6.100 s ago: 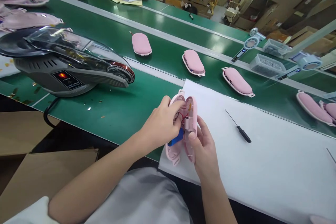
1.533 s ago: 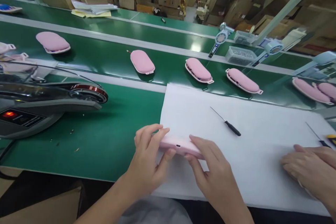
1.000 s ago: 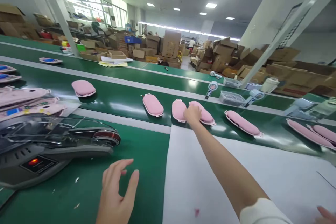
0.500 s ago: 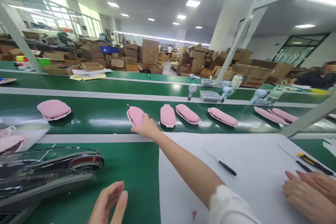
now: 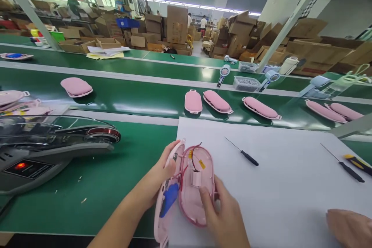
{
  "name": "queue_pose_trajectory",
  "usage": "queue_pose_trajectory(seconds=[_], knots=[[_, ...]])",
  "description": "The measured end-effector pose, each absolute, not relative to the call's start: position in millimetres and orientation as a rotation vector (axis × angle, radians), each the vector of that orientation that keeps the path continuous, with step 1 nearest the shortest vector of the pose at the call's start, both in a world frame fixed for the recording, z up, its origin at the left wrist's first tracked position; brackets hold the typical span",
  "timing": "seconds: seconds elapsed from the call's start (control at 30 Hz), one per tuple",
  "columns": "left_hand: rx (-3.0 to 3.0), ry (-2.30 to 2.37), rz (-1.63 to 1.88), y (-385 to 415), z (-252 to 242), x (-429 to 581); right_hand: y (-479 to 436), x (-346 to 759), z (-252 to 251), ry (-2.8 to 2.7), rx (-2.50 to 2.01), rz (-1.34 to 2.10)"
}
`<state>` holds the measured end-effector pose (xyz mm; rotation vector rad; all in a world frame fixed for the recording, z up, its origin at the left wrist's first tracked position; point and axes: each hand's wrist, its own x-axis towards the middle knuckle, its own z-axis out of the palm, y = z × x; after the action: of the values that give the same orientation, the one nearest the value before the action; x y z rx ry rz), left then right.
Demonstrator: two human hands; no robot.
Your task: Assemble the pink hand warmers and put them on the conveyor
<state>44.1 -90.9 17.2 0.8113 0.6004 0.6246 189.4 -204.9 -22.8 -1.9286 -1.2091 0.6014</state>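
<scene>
You hold the opened pink oval plastic casing (image 5: 186, 186) at lower centre, halves hinged apart – left hand (image 5: 158, 176) gripping the left shell, right hand (image 5: 223, 213) pinching the right one. Its long axis runs away from you, along the white sheet's (image 5: 276, 186) left edge; a thin black screwdriver (image 5: 241, 152) lies nearer your right.

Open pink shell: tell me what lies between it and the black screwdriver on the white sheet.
Nothing. In the head view, only bare white sheet lies between the open pink shell, held in both hands, and the black screwdriver.
</scene>
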Motion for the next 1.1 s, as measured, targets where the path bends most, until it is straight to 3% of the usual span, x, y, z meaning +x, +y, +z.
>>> queue_pose_trajectory(seconds=[0.13,0.23,0.5,0.7,1.1], knots=[[0.770,0.681,0.571,-90,22,54,-203,201,-26,-1.501,-1.836,-0.100],[0.786,0.751,0.523,-92,27,61,-190,201,-7,-1.850,-1.753,-0.197],[0.808,0.707,0.496,-93,24,67,-147,216,17,-2.264,-1.678,0.202],[0.653,0.620,0.509,-91,20,64,-137,231,27,-1.984,-1.563,0.710],[0.781,0.655,0.536,-92,17,63,-127,226,32,-1.590,-1.587,1.271]])
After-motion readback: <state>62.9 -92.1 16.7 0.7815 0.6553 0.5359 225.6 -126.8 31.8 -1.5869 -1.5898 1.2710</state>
